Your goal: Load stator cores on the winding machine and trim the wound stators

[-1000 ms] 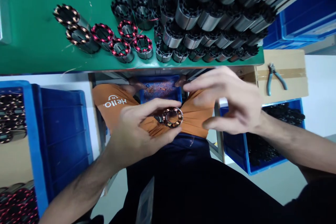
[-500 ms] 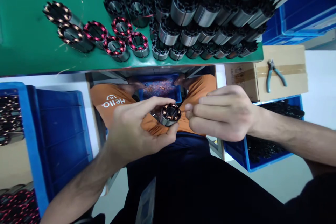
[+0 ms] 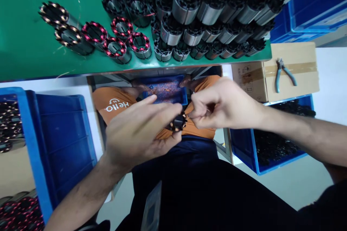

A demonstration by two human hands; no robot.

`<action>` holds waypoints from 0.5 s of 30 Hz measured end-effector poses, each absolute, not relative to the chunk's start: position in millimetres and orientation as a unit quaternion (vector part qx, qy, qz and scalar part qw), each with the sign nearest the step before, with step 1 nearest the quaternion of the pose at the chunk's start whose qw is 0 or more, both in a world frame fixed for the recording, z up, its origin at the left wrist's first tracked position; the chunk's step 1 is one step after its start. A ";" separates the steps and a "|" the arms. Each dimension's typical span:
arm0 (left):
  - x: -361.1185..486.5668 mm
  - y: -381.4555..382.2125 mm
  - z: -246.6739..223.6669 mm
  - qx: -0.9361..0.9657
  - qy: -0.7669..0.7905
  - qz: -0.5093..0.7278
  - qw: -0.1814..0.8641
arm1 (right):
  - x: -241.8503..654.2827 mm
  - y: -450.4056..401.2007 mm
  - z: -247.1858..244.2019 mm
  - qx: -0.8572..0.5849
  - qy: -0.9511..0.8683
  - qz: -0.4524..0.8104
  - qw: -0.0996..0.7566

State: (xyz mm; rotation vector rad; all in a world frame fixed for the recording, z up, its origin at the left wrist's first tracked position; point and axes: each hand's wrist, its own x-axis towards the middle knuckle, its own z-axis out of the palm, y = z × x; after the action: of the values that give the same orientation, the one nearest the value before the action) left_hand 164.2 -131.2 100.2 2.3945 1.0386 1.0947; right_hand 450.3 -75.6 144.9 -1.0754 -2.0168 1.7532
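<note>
Across the top of the view, a green surface [image 3: 16, 50] is seen, its right part crowded with rows of metal cores [image 3: 187, 9]; to their left, smaller groups wound in red [image 3: 115, 48] and in copper [image 3: 67, 38] are stood near the front edge. On the left, a deep blue bin [image 3: 65, 130] is set below, with more wound cores inside. On the right, small black parts [image 3: 276, 144] are heaped in another blue bin [image 3: 244, 151], and just beyond it a cardboard box [image 3: 290, 83] is placed. Orange shorts [image 3: 101, 97], printed with "Hello.", are worn by the person. Between the feet, a blue tray [image 3: 181, 98] is strewn with wire scraps [image 3: 162, 91]. Above the lap, the left hand [image 3: 130, 135] is held with its upper fingers spread and blurred. Beside it, the fingers of the right hand [image 3: 225, 104] are curled and pressed together; whether a wire is pinched cannot be told. Teal-handled pliers [image 3: 278, 75] are laid on the box. Between the hands, a copper-wound core [image 3: 179, 122] is gripped by the left thumb and fingers, its open end facing the camera.
</note>
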 end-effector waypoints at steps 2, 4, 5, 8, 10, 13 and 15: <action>166.0 -131.1 101.4 0.788 0.415 0.367 0.268 | 457.7 -73.5 157.7 -0.372 -0.775 0.485 0.163; 167.0 -130.7 102.0 0.766 0.420 0.386 0.297 | 465.5 -65.8 167.7 -0.378 -0.765 0.499 0.151; 166.9 -130.4 102.0 0.771 0.408 0.408 0.271 | 467.8 -61.3 170.1 -0.382 -0.728 0.551 0.140; 164.5 -130.1 100.6 0.806 0.354 0.452 0.143 | 464.8 -52.7 165.6 -0.387 -0.551 0.737 0.064; 161.5 -130.9 98.6 0.831 0.314 0.454 0.073 | 457.0 -53.9 156.9 -0.368 -0.462 0.807 0.004; 158.8 -134.7 93.7 0.851 0.295 0.434 0.026 | 447.9 -64.9 145.0 -0.353 -0.466 0.811 -0.007; 160.9 -138.8 91.3 0.853 0.319 0.412 0.044 | 448.2 -76.1 140.9 -0.360 -0.599 0.712 0.067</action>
State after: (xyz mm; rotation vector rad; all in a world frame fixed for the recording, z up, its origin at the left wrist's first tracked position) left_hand 160.9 -138.8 91.3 2.6069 0.9744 1.2585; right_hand 448.2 -76.1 140.9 -1.0865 -1.8068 2.1451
